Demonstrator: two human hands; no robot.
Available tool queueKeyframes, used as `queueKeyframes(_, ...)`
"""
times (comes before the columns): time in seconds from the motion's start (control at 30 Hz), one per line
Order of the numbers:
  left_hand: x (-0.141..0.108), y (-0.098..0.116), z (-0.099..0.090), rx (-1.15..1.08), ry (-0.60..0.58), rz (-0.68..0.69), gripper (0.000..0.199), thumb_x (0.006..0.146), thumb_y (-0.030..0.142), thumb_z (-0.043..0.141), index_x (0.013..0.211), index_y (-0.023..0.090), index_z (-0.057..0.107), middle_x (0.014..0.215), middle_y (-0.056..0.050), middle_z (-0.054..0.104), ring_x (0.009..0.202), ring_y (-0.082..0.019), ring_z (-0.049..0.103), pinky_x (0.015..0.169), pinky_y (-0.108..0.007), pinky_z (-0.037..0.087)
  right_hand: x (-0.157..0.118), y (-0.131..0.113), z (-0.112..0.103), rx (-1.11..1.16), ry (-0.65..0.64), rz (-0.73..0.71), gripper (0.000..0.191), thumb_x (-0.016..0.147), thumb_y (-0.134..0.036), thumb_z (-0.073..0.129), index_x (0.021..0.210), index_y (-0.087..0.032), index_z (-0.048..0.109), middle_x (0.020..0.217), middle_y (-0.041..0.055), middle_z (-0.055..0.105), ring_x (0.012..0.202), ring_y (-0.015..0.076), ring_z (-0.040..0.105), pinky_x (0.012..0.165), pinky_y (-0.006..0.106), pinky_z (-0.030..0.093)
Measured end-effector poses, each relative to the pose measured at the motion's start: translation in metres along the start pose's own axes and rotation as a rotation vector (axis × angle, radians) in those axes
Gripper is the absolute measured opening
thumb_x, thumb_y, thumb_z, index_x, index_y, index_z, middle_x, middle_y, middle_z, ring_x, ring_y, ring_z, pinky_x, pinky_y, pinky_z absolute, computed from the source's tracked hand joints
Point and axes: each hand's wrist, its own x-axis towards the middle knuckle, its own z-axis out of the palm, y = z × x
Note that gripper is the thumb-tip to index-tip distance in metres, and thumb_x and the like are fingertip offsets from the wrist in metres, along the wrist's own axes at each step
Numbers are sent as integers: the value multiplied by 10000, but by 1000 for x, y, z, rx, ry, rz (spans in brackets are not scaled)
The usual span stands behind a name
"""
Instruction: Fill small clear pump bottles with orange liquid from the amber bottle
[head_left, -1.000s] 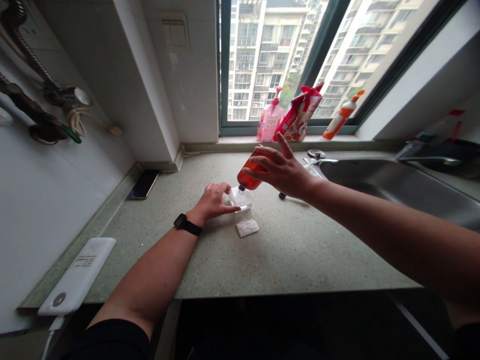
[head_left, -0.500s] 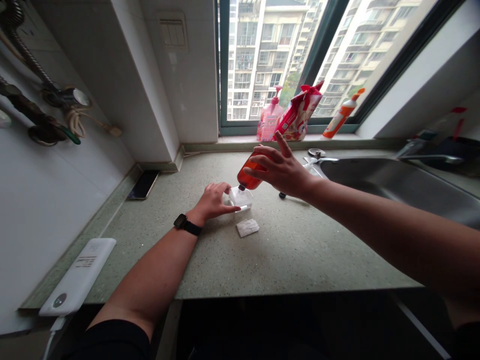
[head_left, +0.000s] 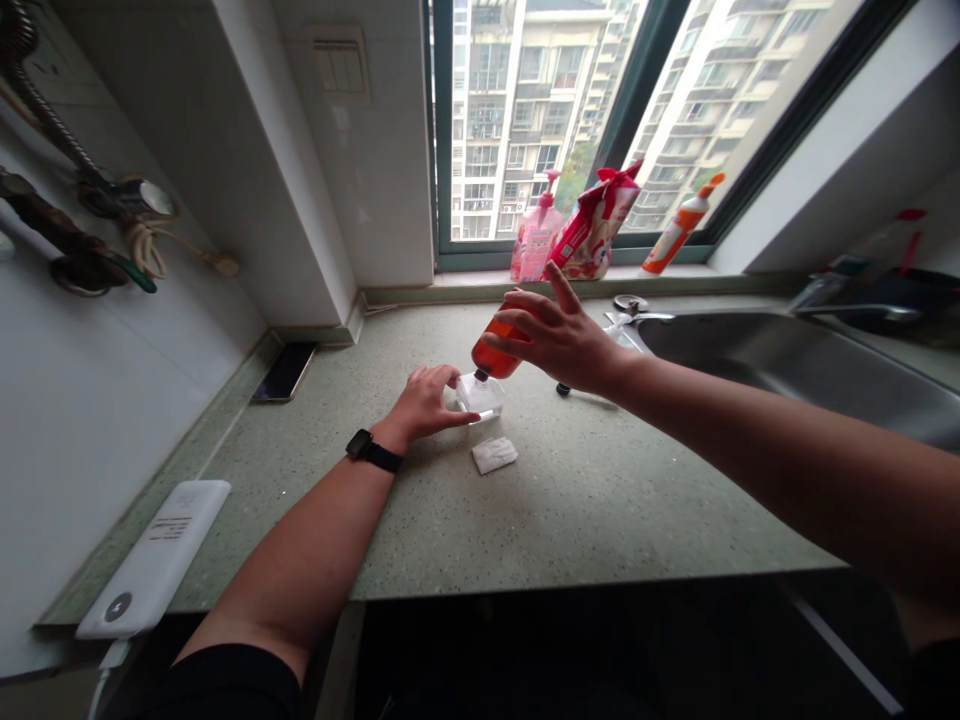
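Orange-red plastic bottle [head_left: 493, 358], gripped upside down in the right hand [head_left: 562, 342], meets a clear square container [head_left: 481, 398] cupped by the left hand [head_left: 421, 402].

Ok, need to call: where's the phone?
In the head view, the phone lies on the counter's left edge, by the wall, left of the left hand.

One head-worn camera looks forward and down over the speckled stone countertop [head_left: 562, 500] from behind the right hand's fingers [head_left: 566, 292], facing the window [head_left: 525, 130] just beyond those fingers.
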Motion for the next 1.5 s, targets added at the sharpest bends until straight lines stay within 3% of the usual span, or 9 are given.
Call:
queueKeyframes(0.2,0,-1,0,4,3,2,602,764,658,880,1098,238,609,1131,-68,727,1091,-322,673,1057,-511,475,-4,4,1,-25,-12,-20,703,934,-91,652,1459,-553,583,1407,-39,645,1540,348,438,1340,799,138)
queueKeyframes(0.5,1,-1,1,9,10,6,593,758,632,899,1089,238,604,1139,-60,737,1094,-313,680,1091,-515,459,-11,3,5,-34,39,10,647,950,-63,582,1419,-505,624,1367,-29,661,1496,349,477,1329,814,146)
queueKeyframes(0.83,2,-5,-4,19,41,-17,595,753,660,885,1098,250,625,1140,-54,762,1115,-320,703,1218,-578,363,-25,4,34,-8,158,159,786,895,-31,616,1490,-543,575,1398,-7,648,1492,373,471,1322,843,93)
queueKeyframes(0.93,3,-9,-5,27,41,-27,600,752,666,877,1107,249,630,1127,-58,763,1107,-323,703,1191,-578,396,-29,4,43,-10,185,192,828,893,-38,619,1533,-555,528,1427,1,638,1480,376,479,1324,834,113)
queueKeyframes(1.3,2,-8,-5,49,33,-42,656,784,642,860,1262,254,634,1227,-87,768,1189,-344,701,1281,-639,301,-45,13,70,57,234,323,766,868,-132,709,1537,-458,528,1435,52,635,1419,415,514,1274,868,119)
queueKeyframes(1.37,2,-8,-5,57,31,-39,668,786,636,861,1285,256,634,1241,-91,765,1199,-346,699,1273,-630,322,-48,15,74,109,274,381,740,868,-200,740,1534,-440,527,1431,70,640,1378,424,552,1253,867,173)
queueKeyframes(1.5,2,-8,-5,59,45,-28,677,791,617,864,1316,258,633,1219,-80,767,1171,-334,711,1263,-614,348,-57,20,83,234,338,465,715,856,-346,779,1524,-368,526,1398,120,674,1279,429,622,1149,780,410)
